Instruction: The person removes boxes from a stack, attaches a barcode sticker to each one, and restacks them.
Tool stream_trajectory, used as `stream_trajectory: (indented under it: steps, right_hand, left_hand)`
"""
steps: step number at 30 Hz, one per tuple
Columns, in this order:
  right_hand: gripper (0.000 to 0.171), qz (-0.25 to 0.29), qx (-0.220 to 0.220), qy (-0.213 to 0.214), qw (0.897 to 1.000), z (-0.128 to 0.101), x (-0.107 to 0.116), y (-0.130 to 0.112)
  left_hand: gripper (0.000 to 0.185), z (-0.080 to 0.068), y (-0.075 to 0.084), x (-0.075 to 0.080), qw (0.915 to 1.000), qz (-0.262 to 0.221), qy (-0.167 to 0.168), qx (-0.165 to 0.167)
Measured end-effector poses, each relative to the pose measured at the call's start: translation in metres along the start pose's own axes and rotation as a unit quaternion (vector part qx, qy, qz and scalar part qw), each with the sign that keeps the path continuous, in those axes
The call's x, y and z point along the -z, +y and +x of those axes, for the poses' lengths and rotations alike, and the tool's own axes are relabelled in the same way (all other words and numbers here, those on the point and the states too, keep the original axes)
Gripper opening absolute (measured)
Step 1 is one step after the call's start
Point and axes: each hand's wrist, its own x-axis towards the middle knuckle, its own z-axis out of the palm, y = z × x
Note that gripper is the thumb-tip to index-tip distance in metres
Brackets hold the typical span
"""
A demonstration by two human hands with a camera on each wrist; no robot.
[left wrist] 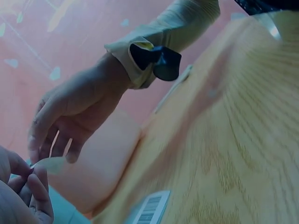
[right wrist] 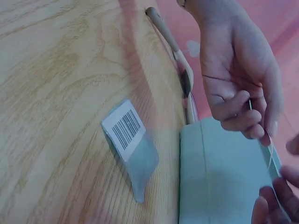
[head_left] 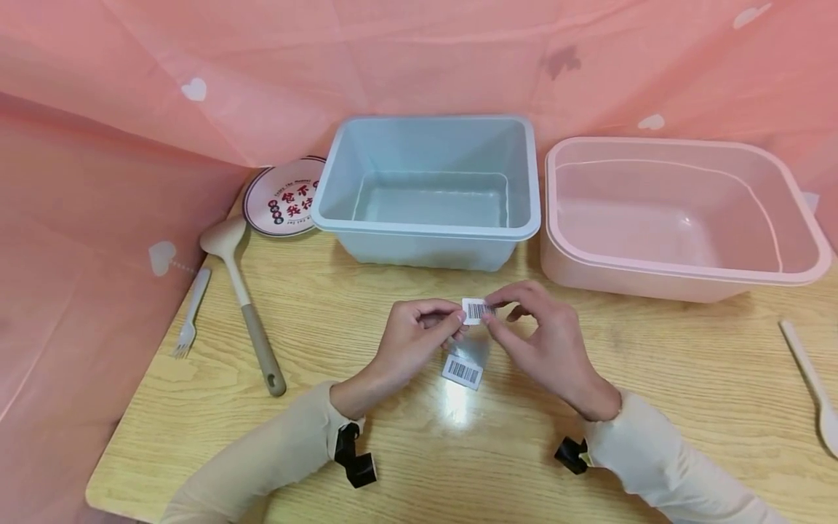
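Barcode sticker (head_left: pixel 476 310): pinched at either end by my left hand (head_left: pixel 414 340) and right hand (head_left: pixel 543 342), grip narrow, held taut above the counter (head_left: pixel 655 407) to keep it flat; second barcode label (head_left: pixel 463 371) lies directly beneath; blue tub (head_left: pixel 425 225) just beyond

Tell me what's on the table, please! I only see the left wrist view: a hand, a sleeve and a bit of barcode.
Observer: Both hands pinch a small barcode label above the table; the left hand has one end, the right hand the other.
Operator: Is the barcode I see that one?
Observer: No, yours is a second label on a clear sleeve lying on the table below the hands.
Operator: Any tubs?
Observer: Two behind the hands: a blue tub and a pink tub.
Operator: Spoons?
Observer: A ladle and fork lie at the left.
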Motion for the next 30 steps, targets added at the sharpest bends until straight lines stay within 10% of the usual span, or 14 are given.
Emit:
stream_trajectory:
  steps: [12,20,30]
  right_hand:
    - [0.008,0.093,-0.194,-0.015,0.976,-0.005,0.007,0.009]
    - [0.004,0.084,-0.157,0.000,0.984,-0.006,0.002,0.009]
    - [0.004,0.002,-0.068,0.014,0.998,0.017,-0.015,0.008]
  left_hand:
    - [0.014,0.000,-0.003,0.001,0.9992,0.027,0.007,-0.030]
    - [0.011,0.000,-0.003,0.003,0.9763,0.151,0.075,-0.136]
    - [0.009,0.010,-0.002,0.020,0.9565,0.202,0.143,-0.154]
